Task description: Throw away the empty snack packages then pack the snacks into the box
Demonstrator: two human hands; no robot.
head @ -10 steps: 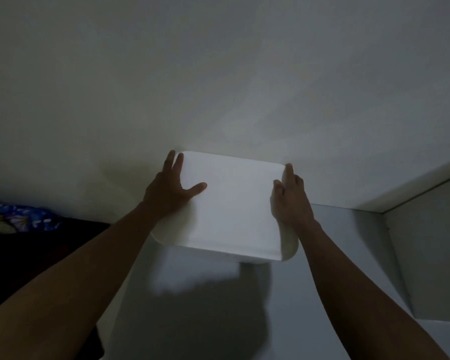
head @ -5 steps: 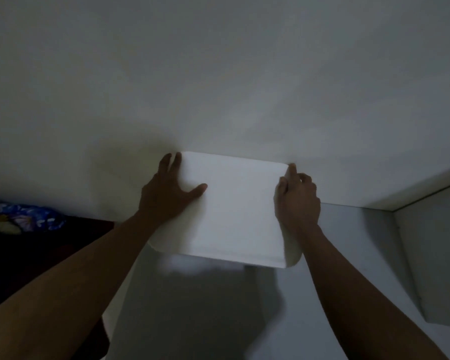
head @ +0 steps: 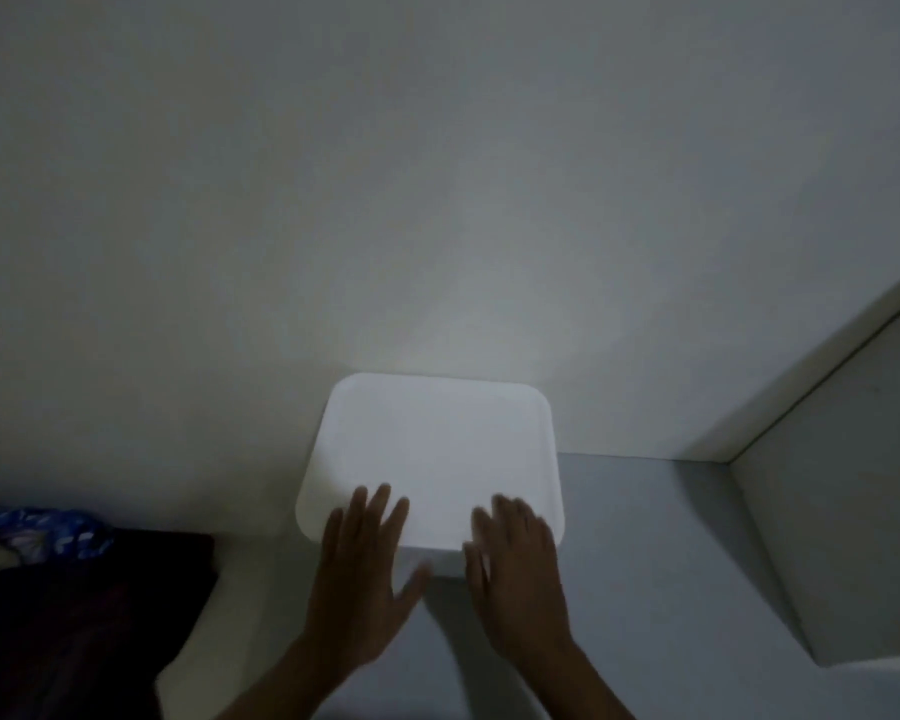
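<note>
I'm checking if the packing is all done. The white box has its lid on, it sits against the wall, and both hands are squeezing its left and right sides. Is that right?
Not quite. In the head view the left hand and right hand are open, fingers spread, at the near edge of the white box, not squeezing its sides. The lid is on and it sits against the wall.

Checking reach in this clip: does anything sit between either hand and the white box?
Nothing visible does. The left hand and right hand lie open over the near edge of the white box, which stands against the wall.
</note>
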